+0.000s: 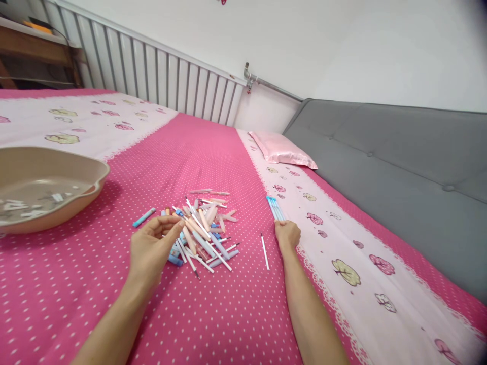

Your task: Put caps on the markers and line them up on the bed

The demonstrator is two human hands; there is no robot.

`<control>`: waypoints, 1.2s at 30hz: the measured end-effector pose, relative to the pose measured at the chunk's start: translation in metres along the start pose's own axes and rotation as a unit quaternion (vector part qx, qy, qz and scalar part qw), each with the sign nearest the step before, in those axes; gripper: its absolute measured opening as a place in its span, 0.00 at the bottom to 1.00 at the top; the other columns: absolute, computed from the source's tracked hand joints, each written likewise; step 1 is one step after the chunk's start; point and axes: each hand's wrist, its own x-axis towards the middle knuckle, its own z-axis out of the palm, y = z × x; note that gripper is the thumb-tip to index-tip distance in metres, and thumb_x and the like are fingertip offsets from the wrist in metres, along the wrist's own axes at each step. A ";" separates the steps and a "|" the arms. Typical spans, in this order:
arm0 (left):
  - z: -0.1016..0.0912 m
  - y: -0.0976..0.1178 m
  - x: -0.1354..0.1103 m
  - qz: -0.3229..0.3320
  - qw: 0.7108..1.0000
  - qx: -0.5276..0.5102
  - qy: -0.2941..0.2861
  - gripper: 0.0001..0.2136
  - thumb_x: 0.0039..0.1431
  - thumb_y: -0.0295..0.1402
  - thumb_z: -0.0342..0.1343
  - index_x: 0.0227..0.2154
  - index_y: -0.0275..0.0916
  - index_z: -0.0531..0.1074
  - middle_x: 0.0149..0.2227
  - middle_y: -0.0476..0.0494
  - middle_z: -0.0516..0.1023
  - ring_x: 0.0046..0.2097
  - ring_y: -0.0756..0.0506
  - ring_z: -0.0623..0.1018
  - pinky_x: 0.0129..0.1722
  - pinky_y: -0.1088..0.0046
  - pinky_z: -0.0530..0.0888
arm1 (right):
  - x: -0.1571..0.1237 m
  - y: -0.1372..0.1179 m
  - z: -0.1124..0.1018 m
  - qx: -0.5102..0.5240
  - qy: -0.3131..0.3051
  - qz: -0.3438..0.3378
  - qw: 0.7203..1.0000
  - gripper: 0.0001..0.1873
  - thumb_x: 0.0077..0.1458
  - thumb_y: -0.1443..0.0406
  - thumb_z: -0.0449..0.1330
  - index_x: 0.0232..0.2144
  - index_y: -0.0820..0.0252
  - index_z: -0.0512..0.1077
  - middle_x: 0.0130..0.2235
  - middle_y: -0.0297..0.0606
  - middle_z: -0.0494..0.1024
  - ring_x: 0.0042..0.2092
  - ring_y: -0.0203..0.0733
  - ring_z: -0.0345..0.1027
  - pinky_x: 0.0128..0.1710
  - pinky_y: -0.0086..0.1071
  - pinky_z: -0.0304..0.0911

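A loose pile of pen parts (203, 230), pink, blue and white, lies on the pink dotted bedsheet (213, 314). My left hand (152, 248) rests at the pile's left edge, fingers curled, thumb and fingertips touching parts there. My right hand (287, 234) is closed on a bunch of blue pens (274, 208) that points away from me on the sheet. A single white refill (265, 251) lies between my hands. One blue pen (143, 217) sits apart, left of the pile.
A beige basin (57, 162) with small white bits inside stands at the left. A pink pillow (281, 149) lies at the head of the bed. A grey padded headboard (399, 167) runs along the right; a white radiator (160, 76) lines the far wall.
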 end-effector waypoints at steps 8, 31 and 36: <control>0.000 0.000 0.001 0.001 1.000 -0.002 0.002 0.15 0.37 0.39 0.66 0.28 0.36 0.74 0.26 0.48 0.75 0.27 0.50 0.73 0.28 0.77 0.67 | 0.002 0.004 0.004 0.018 0.008 0.016 1.000 0.16 0.50 0.56 0.56 0.34 0.57 0.79 0.36 0.49 0.80 0.38 0.48 0.73 0.33 0.32 0.63; 0.001 0.000 0.001 -0.015 1.000 -0.006 0.004 0.17 0.35 0.40 0.66 0.28 0.35 0.73 0.26 0.49 0.75 0.27 0.51 0.72 0.28 0.77 0.67 | 0.001 0.005 0.004 0.014 -0.002 0.032 0.999 0.15 0.50 0.57 0.57 0.34 0.56 0.79 0.37 0.48 0.79 0.40 0.51 0.73 0.35 0.35 0.64; 0.001 0.000 0.000 -0.010 1.000 -0.005 0.003 0.16 0.36 0.40 0.66 0.28 0.35 0.73 0.26 0.49 0.75 0.28 0.51 0.72 0.29 0.77 0.67 | 0.000 0.003 0.003 0.007 -0.002 0.025 1.000 0.15 0.50 0.57 0.56 0.34 0.58 0.78 0.38 0.50 0.79 0.41 0.52 0.72 0.35 0.35 0.64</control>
